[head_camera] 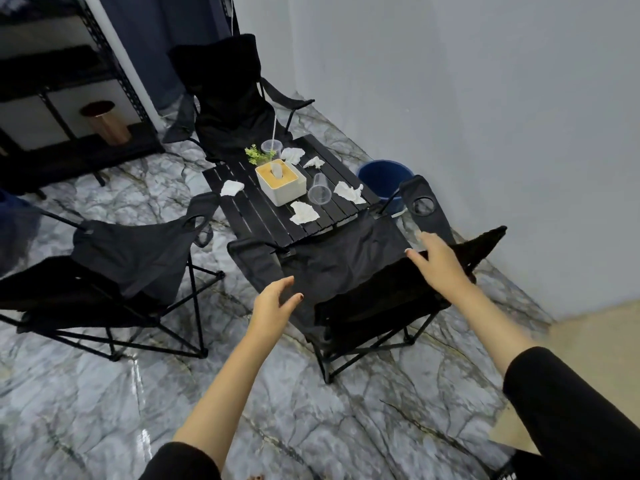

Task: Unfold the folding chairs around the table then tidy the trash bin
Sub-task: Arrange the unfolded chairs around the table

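Observation:
Three black folding chairs stand unfolded around a low black slatted table: one at the far end, one on the left, and the nearest one right in front of me. My left hand hovers open by that chair's left seat edge. My right hand rests open on the top of its backrest, fingers spread. A blue trash bin stands on the floor by the wall, behind the near chair's armrest. Several crumpled white tissues and two clear plastic cups lie on the table.
A white tissue box with a wooden lid and a small green plant sit mid-table. A black metal shelf holding a copper cylinder stands at the back left. Marble floor lies open below me; a grey wall closes the right.

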